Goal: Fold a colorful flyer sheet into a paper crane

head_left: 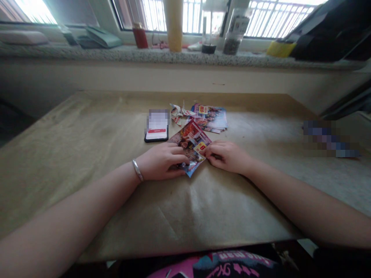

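Note:
A glossy printed leaflet [191,139], with a yellow price patch and a picture of food, lies aslant on the table between my hands. My left hand [164,160], a silver bangle at its wrist, rests on the leaflet's left side with bent fingers and holds it. At the opposite edge, the thumb and fingers of my right hand [227,156] pinch the paper beside the price patch. Just beyond lies a small stack of similar leaflets [214,117]. Torn, folded paper strips [177,114] lie to the left of that stack.
A phone [156,131] with a lit screen lies on the table [116,216], beyond my left hand. Bottles, jars and a green case [101,36] line the stone windowsill [116,54]. A blurred-out item [330,139] is at far right.

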Demonstrator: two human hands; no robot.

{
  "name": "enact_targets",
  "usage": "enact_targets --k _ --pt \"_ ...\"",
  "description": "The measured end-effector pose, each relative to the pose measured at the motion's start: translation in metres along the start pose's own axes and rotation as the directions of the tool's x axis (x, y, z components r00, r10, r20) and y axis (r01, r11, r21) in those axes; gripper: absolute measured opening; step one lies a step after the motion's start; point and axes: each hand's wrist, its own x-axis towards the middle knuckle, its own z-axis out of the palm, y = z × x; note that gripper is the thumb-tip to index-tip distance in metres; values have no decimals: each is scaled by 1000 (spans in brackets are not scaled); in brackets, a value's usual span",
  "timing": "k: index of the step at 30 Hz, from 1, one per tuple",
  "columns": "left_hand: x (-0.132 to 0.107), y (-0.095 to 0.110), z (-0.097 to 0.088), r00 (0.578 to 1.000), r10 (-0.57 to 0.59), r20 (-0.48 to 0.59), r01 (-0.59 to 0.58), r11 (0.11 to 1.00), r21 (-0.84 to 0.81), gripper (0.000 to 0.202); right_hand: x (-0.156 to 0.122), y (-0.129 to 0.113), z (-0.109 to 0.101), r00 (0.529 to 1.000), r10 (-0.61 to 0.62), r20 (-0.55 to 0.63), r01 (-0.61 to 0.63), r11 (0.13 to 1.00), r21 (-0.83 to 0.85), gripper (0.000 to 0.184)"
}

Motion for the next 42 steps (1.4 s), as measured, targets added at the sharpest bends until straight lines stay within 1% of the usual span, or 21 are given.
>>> enact_targets --k 2,6,8,10,13,19,21,23,24,26,29,32,35,37,39,42 --pt "-1 -3 1 1000 16 -8 -16 1000 25 24 1 -1 0 1000 -23 2 23 1000 -19 12" --pt "-3 -4 2 995 88 -41 -84 993 88 26 1 -1 -2 992 -120 25 121 991 -61 13" --pt "-2 -2 3 995 93 -45 -88 990 108 26 1 -1 -2 990 -138 26 140 986 -89 13" --pt "-2 -1 4 997 68 -46 -62 991 116 25 2 -2 -1 992 -125 28 127 985 -117 12" --pt "-1 -1 7 999 0 -49 4 996 94 18 3 -5 0 997 -70 28 73 989 -129 10" --pt "1 2 4 989 -145 4 145 988 -59 11 6 -7 4 1000 12 -16 -11 1000 21 11" --pt "3 7 2 971 -239 -14 238 969 -70 15 6 -6 5 997 67 -29 -65 995 74 10" --pt "6 12 2 934 -355 -31 350 929 -118 26 6 -5 6 992 116 -40 -111 989 102 10" --pt "8 14 3 921 -388 -34 380 914 -145 28 7 -5 7 991 128 -43 -123 987 101 11" --pt "10 17 5 894 -445 -46 432 886 -171 29 7 -5 7 989 136 -51 -132 989 74 11" --pt "12 16 8 840 -538 -72 516 833 -202 24 7 -5 8 985 153 -83 -149 988 47 11" --pt "12 13 8 811 -582 -65 559 802 -211 25 5 -6 7 972 206 -109 -201 978 58 15" --pt "13 11 8 790 -613 -12 604 781 -159 29 4 -7 6 967 229 -114 -225 973 45 14" --pt "14 11 8 775 -632 14 629 768 -118 29 3 -7 6 970 212 -116 -212 977 10 10" --pt "15 12 9 766 -643 17 643 764 -64 29 3 -5 6 976 183 -119 -188 982 -26 9" --pt "15 12 10 770 -638 6 637 770 30 28 2 -1 7 981 153 -116 -160 986 -49 8"
